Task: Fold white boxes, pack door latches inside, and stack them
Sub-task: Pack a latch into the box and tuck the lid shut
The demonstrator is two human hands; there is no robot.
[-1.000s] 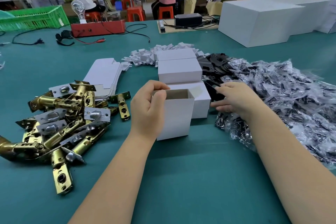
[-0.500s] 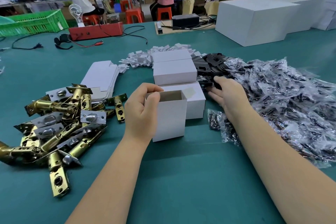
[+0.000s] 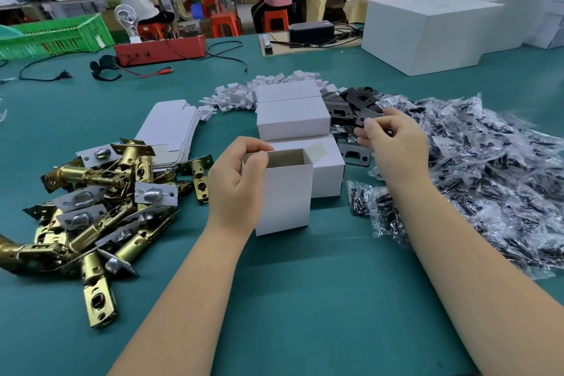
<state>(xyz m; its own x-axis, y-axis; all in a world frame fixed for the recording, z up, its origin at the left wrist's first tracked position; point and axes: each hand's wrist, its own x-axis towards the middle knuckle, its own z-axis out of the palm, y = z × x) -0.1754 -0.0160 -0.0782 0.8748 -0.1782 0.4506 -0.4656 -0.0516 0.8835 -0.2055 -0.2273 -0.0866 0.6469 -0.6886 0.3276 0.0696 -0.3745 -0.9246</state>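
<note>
- White card forms the open box [image 3: 285, 192], which stands upright on the green bench [image 3: 305, 299] with its mouth facing up and one flap raised at the far right corner.
- Left hand [image 3: 236, 183] grips the box's near-left top edge, thumb and fingers curled over the rim, steadying it.
- Right hand [image 3: 395, 143] is raised to the right of the box and beyond it, above the black plates [image 3: 354, 104]; its fingers are curled and pinch a small dark part, too small to identify.
- Closed white boxes [image 3: 293, 119] lie just behind the open box, one touching its far side, another stacked beyond.
- Brass door latches [image 3: 100, 198] lie heaped to the left of the box, their long axes pointing many ways; the nearest one [image 3: 198, 175] lies just beside the left hand, its long axis running roughly toward and away from the viewer.
- Clear bags of dark screws [image 3: 488, 177] spread across the right side of the bench, beneath and beyond the right forearm.
- Flat box blanks [image 3: 171, 128] lie stacked behind the latch pile.
- Key relation: the box mouth lies to the left of and below the right hand, so the pinched part would travel leftward and down to enter it. The latches lie on the opposite side, nearer the left hand, which is occupied with the box.
- Judged stage: box folded and held open, filling in progress, not yet closed or stacked.
</note>
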